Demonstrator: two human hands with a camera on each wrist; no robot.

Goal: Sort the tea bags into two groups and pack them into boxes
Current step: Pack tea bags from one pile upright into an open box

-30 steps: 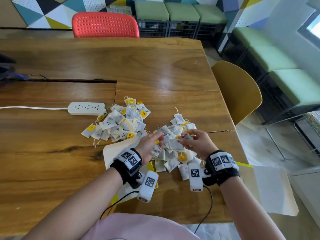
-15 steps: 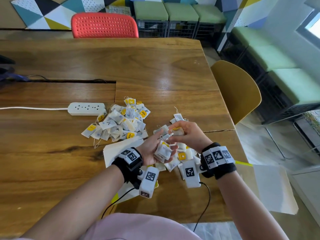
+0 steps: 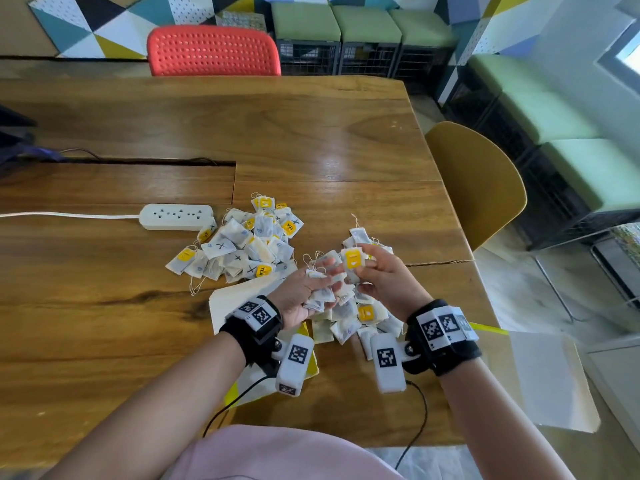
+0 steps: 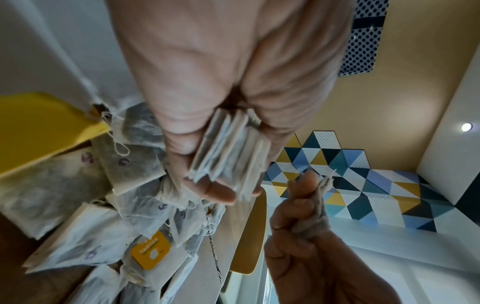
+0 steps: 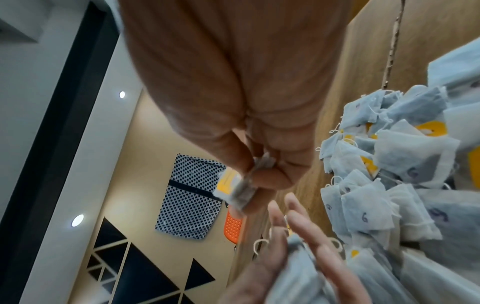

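Two heaps of white tea bags lie on the wooden table point(image 3: 311, 140): one marked X point(image 3: 239, 249) to the left, one marked 6 point(image 3: 356, 318) under my hands. My left hand point(image 3: 320, 275), palm up, grips a stack of tea bags point(image 4: 228, 156) between thumb and fingers. Close beside it, my right hand point(image 3: 360, 259) pinches a single tea bag with a yellow tag point(image 5: 237, 188). In the left wrist view the right hand point(image 4: 309, 203) hangs just right of the stack. A flattened white and yellow box point(image 3: 239, 297) lies under my left wrist.
A white power strip point(image 3: 176, 217) with its cable lies left of the X heap. A second flat white box point(image 3: 550, 379) rests at the table's right edge. A yellow chair point(image 3: 478, 188) stands at the right side and a red chair point(image 3: 213, 50) at the far side.
Both hands lifted from the 6 heap. My left hand turned palm up with a stack of bags, and my right hand picked up a yellow-tagged bag and brought it beside the stack.
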